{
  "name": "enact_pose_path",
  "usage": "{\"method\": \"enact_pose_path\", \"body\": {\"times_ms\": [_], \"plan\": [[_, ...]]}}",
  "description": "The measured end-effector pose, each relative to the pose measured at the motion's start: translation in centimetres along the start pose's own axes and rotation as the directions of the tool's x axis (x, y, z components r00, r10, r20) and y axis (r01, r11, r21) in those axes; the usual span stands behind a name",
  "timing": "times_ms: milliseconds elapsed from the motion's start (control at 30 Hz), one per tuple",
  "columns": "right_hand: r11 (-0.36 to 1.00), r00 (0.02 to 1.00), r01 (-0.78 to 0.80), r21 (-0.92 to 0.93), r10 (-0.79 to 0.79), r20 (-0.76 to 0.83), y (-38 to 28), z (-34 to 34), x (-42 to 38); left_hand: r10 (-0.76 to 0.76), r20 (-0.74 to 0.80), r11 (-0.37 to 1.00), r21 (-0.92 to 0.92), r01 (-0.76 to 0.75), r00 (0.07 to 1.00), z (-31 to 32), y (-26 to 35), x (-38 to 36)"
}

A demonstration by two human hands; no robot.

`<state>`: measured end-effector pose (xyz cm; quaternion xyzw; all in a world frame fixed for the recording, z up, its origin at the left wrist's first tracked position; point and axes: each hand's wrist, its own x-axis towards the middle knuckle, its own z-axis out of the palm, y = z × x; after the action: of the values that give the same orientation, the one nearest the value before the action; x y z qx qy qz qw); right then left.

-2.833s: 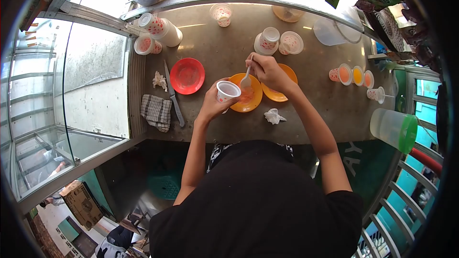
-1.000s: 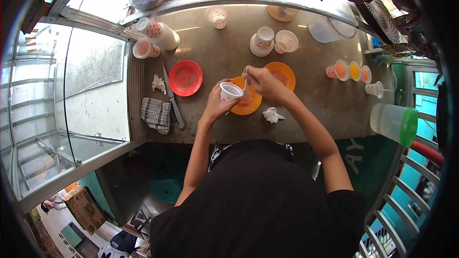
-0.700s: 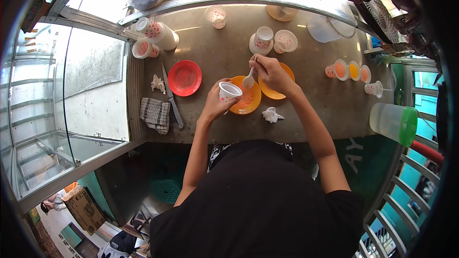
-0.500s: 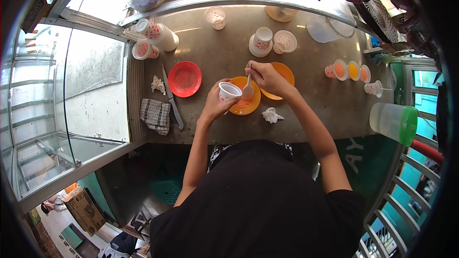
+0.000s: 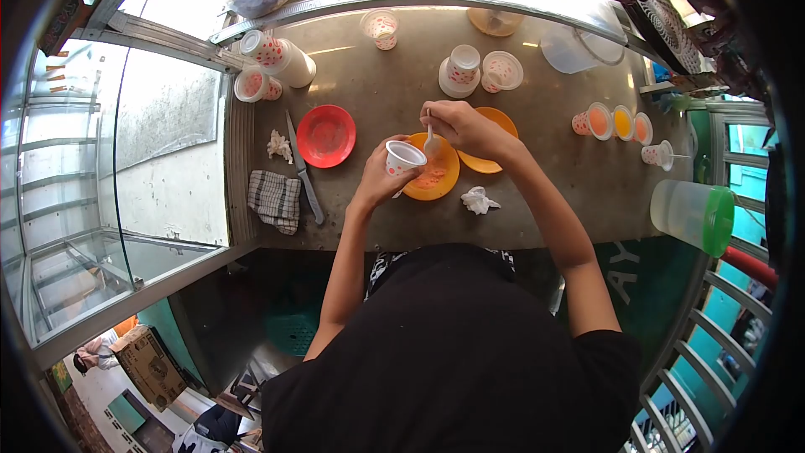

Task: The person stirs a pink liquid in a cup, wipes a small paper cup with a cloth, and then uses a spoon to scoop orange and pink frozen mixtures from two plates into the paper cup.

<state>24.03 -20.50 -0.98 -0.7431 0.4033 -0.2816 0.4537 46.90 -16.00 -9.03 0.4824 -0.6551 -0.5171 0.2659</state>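
Observation:
My left hand [image 5: 388, 176] is closed around a white plastic cup [image 5: 406, 158] with red dots, tilted a little beside an orange plate [image 5: 447, 184]. On that plate lies some orange-red powder or crumbs [image 5: 430, 176]. My right hand [image 5: 457, 123] grips a spoon [image 5: 432, 144] by its handle, its bowl just right of the cup and over the plate. Part of a second orange plate [image 5: 501, 121] shows behind my right hand. What the cup contains cannot be made out.
A red plate [image 5: 326, 136], a knife [image 5: 309, 189] and a checked cloth [image 5: 275, 201] lie left. Crumpled tissue [image 5: 479, 200] sits near the front. Stacked cups [image 5: 462, 67] stand behind, filled cups [image 5: 599, 122] right, beside a green-lidded container [image 5: 688, 216].
My right hand has drawn the spoon slightly left and up, bringing its bowl from over the powder closer to the cup. My left hand still holds the cup in nearly the same place.

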Motion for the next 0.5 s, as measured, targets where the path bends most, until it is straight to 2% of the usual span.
{"method": "enact_pose_path", "body": {"times_ms": [200, 267, 333, 500], "plan": [[0.991, 0.995, 0.029, -0.127, -0.016, 0.1, -0.1, 0.8, 0.3, 0.005, -0.002, 1.0, 0.01, -0.005, 1.0, 0.1, -0.2, -0.1], [0.993, 0.994, 0.039, -0.114, -0.027, 0.102, 0.3, 1.2, 0.4, 0.012, -0.009, 1.0, 0.008, -0.012, 1.0, 0.2, 0.2, -0.1], [0.993, 0.994, 0.049, -0.107, -0.038, 0.104, 0.7, 1.2, 0.3, -0.08, -0.006, 0.991, -0.108, 0.079, 0.997, 0.2, 0.5, -0.1], [0.994, 0.997, 0.07, -0.087, -0.066, 0.049, 1.0, 1.5, 0.2, -0.076, -0.012, 0.992, -0.103, 0.074, 0.997, 0.2, 0.3, -0.1]]}}
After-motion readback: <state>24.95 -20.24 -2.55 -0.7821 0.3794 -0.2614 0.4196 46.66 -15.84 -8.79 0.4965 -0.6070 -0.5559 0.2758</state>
